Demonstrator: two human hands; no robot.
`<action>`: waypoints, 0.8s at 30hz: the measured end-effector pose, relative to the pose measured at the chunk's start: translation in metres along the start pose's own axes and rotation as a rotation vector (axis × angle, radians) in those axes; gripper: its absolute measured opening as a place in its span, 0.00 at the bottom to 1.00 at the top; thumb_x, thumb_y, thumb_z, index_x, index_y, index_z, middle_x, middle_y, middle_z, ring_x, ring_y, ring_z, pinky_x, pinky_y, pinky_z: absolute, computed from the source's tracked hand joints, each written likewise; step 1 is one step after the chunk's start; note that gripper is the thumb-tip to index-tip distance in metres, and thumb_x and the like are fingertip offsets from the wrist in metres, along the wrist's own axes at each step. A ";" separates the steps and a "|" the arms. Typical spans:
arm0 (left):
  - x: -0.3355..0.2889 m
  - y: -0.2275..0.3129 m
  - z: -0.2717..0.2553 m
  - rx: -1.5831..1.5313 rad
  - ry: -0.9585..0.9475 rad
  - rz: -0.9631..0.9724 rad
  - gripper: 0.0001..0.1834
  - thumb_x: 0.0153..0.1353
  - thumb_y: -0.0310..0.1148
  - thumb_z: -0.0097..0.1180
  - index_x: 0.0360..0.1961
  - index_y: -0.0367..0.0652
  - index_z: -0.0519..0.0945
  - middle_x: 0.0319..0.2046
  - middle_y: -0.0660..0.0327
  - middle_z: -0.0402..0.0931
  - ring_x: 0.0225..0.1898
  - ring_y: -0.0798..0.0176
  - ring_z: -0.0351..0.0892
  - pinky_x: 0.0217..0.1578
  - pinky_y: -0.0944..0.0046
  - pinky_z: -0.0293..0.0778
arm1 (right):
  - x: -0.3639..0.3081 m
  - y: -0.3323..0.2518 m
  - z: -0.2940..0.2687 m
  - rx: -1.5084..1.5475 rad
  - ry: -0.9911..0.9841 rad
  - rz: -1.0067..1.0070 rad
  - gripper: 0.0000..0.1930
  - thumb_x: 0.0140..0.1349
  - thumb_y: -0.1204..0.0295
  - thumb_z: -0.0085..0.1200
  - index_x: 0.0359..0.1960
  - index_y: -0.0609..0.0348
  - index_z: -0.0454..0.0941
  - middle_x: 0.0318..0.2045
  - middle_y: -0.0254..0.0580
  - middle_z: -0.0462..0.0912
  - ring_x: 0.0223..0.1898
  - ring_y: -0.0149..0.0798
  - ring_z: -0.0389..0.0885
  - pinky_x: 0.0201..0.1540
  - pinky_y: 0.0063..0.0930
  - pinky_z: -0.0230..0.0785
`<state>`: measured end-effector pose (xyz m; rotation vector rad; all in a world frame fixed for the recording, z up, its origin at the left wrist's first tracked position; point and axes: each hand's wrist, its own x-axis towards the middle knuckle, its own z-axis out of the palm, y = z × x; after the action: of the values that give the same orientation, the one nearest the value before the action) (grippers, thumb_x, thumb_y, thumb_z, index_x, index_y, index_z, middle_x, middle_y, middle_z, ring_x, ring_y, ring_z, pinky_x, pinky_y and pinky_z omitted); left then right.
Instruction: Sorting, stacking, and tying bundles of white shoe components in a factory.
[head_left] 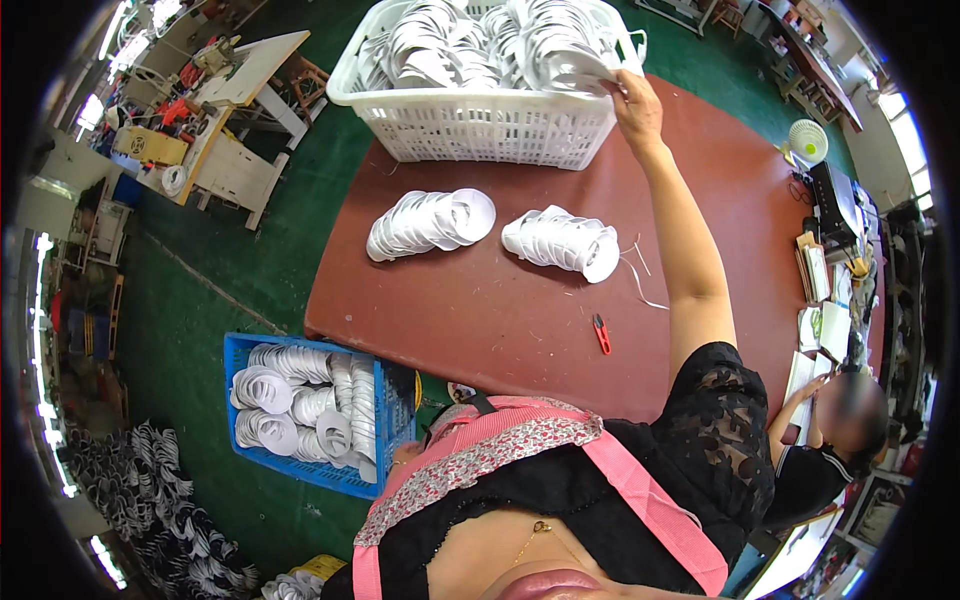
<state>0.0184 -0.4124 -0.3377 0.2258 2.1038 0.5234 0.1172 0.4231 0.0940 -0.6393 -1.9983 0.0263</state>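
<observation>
My right hand (636, 105) reaches to the far right rim of a white plastic basket (490, 125). Its fingers are closed on the edge of a white curved piece (578, 70), one of many heaped inside. Two stacks of nested white pieces, a left stack (425, 225) and a right stack (563, 243), lie on their sides on the brown-red table (450, 320). Of my left hand (404, 453), only a bit of skin shows beside the blue crate; its fingers are hidden.
The blue crate (378, 430), full of similar stacks, stands lower left beside the table. Red thread snips (602, 335) and a loose white strip (640, 285) lie on the table. Another person (825, 440) works at the right. A sewing table (235, 95) stands far left.
</observation>
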 end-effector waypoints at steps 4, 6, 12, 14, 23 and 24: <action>-0.003 0.093 -0.033 0.034 0.066 0.201 0.17 0.57 0.39 0.63 0.45 0.42 0.82 0.36 0.53 0.83 0.39 0.62 0.82 0.43 0.63 0.77 | -0.008 -0.002 -0.014 0.016 -0.046 -0.097 0.07 0.59 0.75 0.57 0.39 0.56 0.77 0.33 0.38 0.83 0.36 0.40 0.81 0.37 0.33 0.72; -0.008 0.131 -0.042 0.204 0.122 0.379 0.17 0.58 0.40 0.63 0.46 0.44 0.81 0.36 0.51 0.83 0.42 0.62 0.82 0.45 0.63 0.76 | -0.017 -0.018 -0.030 0.493 0.003 0.437 0.07 0.62 0.75 0.57 0.41 0.57 0.77 0.34 0.30 0.83 0.34 0.27 0.80 0.35 0.26 0.70; -0.088 0.382 -0.059 -0.459 -0.217 0.698 0.26 0.66 0.27 0.56 0.64 0.40 0.67 0.55 0.58 0.75 0.57 0.64 0.73 0.59 0.63 0.68 | -0.069 -0.090 -0.100 1.333 -0.072 0.793 0.09 0.68 0.70 0.54 0.45 0.62 0.76 0.39 0.35 0.82 0.37 0.27 0.80 0.42 0.23 0.74; -0.117 0.453 -0.067 -0.627 -0.329 0.730 0.38 0.63 0.31 0.61 0.71 0.46 0.55 0.63 0.53 0.66 0.62 0.58 0.68 0.60 0.58 0.68 | -0.106 -0.117 -0.104 1.458 -0.212 0.991 0.12 0.69 0.69 0.52 0.51 0.60 0.74 0.42 0.36 0.82 0.39 0.29 0.81 0.42 0.24 0.75; -0.186 0.534 -0.076 -0.813 -0.972 0.339 0.58 0.55 0.81 0.21 0.69 0.40 0.60 0.56 0.46 0.74 0.50 0.53 0.81 0.47 0.58 0.81 | -0.192 -0.166 -0.154 1.635 -0.428 0.914 0.13 0.65 0.73 0.56 0.50 0.63 0.76 0.45 0.43 0.82 0.47 0.38 0.81 0.52 0.38 0.73; -0.195 0.532 -0.073 -0.859 -0.903 0.328 0.59 0.54 0.81 0.21 0.68 0.39 0.62 0.55 0.48 0.75 0.48 0.55 0.82 0.45 0.60 0.81 | -0.182 -0.163 -0.164 1.615 -0.579 0.579 0.11 0.63 0.74 0.57 0.45 0.64 0.78 0.43 0.44 0.83 0.47 0.39 0.81 0.52 0.37 0.73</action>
<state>0.0452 -0.0267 0.0833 0.2385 0.8576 1.1978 0.2504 0.1610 0.0734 -0.0494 -1.5026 2.0832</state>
